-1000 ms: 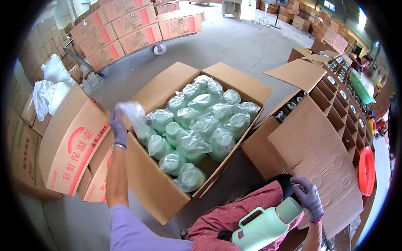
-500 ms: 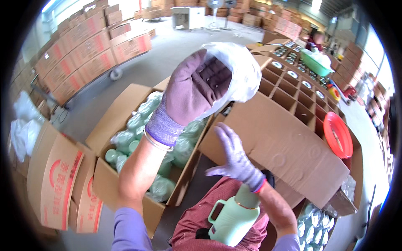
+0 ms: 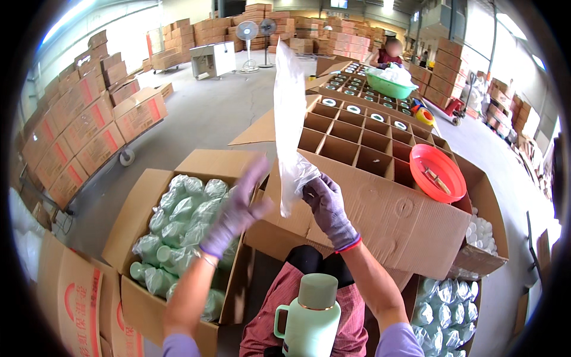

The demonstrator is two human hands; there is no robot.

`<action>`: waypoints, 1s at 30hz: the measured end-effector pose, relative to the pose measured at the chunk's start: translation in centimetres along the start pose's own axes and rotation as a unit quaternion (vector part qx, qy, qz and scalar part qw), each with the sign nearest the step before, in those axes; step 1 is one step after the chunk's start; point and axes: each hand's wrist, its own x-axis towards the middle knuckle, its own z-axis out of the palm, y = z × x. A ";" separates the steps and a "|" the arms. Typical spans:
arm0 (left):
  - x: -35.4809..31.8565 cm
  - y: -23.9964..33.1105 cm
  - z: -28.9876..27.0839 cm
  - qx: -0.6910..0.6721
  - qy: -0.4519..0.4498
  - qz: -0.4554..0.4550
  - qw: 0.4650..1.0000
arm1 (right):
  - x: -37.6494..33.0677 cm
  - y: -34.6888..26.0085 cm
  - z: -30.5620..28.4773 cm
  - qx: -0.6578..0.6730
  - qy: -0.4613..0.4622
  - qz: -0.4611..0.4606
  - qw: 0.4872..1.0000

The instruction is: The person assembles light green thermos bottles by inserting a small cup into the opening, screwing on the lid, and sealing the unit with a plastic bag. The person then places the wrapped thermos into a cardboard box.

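Note:
A thin clear plastic bag (image 3: 288,119) hangs upright in front of me, its lower part pinched by my gloved right hand (image 3: 328,205). My left hand (image 3: 235,208), in a purple glove and smeared by motion, is apart from the bag with its fingers spread, above an open carton (image 3: 172,312) of bagged mint-green pieces (image 3: 190,208). Between my thighs stands a mint-green handled vacuum jug (image 3: 312,321) with a darker green cup lid, touched by neither hand.
Ahead stands a divided carton (image 3: 386,208), with white-topped items in some cells and a red basin (image 3: 437,172) on it. A green basin (image 3: 389,86) sits farther off near another person (image 3: 391,56). Foil-like silvery pieces (image 3: 446,309) fill a box at lower right. A loaded cart (image 3: 89,128) is left.
My left hand has come out of the bag and swung down to the left. My right hand has risen from near the jug and now grips the bag. My view has shifted.

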 end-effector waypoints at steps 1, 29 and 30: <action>-1.4 -0.2 2.9 -0.001 0.040 0.010 0.999 | -0.2 -0.1 -1.1 -0.001 -0.021 0.004 1.000; -22.1 1.0 9.5 -0.289 -0.091 -0.366 0.880 | -31.9 -1.3 -8.7 -0.684 -0.137 -0.182 0.693; -22.6 1.3 9.3 -0.306 -0.085 -0.372 0.872 | -32.3 -2.2 -8.3 -0.694 -0.176 -0.154 0.681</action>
